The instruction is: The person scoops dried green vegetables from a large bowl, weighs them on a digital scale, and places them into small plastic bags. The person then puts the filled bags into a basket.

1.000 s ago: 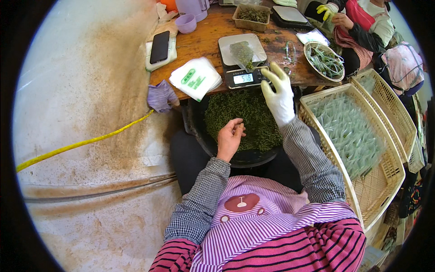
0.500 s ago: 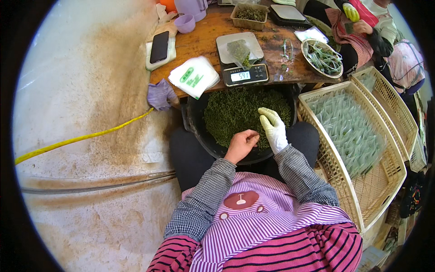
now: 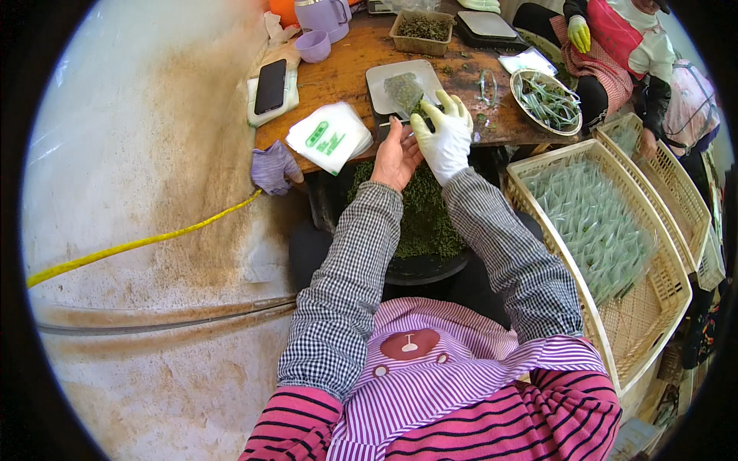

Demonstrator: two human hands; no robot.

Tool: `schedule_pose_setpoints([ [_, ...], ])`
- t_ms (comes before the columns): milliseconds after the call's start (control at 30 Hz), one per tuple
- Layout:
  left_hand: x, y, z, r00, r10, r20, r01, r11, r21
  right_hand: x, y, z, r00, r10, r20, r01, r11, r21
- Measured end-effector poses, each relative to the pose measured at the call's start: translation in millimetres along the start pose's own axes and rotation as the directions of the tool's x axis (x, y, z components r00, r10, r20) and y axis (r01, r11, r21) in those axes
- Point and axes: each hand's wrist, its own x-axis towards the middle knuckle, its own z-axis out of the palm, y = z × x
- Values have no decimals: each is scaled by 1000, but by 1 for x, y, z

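A clear plastic bag of small green sprigs (image 3: 403, 91) lies on the pale pan of a digital scale (image 3: 378, 83) at the table's near edge. My right hand (image 3: 447, 144), in a white glove with pale yellow fingers, reaches over the scale's front, its fingers curled at the near end of the bag. Beside it, my bare left hand (image 3: 396, 157) is open, thumb up and fingers apart, just short of the bag. Both hands cover most of the scale's display. Below my forearms, a black tub (image 3: 430, 269) holds a heap of loose green sprigs (image 3: 427, 223).
Left of the scale lie a stack of printed bags (image 3: 330, 138), a phone (image 3: 270, 84) and a purple cup (image 3: 313, 46). A basket of cut greens (image 3: 547, 101) stands right. Filled bags fill much of a cream crate (image 3: 638, 330). A co-worker (image 3: 615, 46) sits at far right.
Both hands have moved forward from above the tub to the scale, my right hand reaching the bag. The co-worker's bare hand has dropped toward the crates.
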Motion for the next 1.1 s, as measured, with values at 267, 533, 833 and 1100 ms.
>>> schedule_pose_setpoints([
  [267, 21, -2, 5, 995, 99, 8, -98, 994, -43, 3, 15, 11, 993, 97, 74, -107, 984, 143],
  [533, 42, 2, 20, 921, 159, -356, -107, 981, 161, -6, 21, 14, 996, 41, 79, -53, 986, 160],
  [833, 41, 4, 33, 907, 142, -397, -112, 989, 98, 3, 29, 14, 996, -68, 49, 59, 984, 168],
  [1100, 53, 2, 36, 826, 190, -531, -170, 982, 87, 8, 25, -14, 990, -81, 113, 41, 945, 324],
])
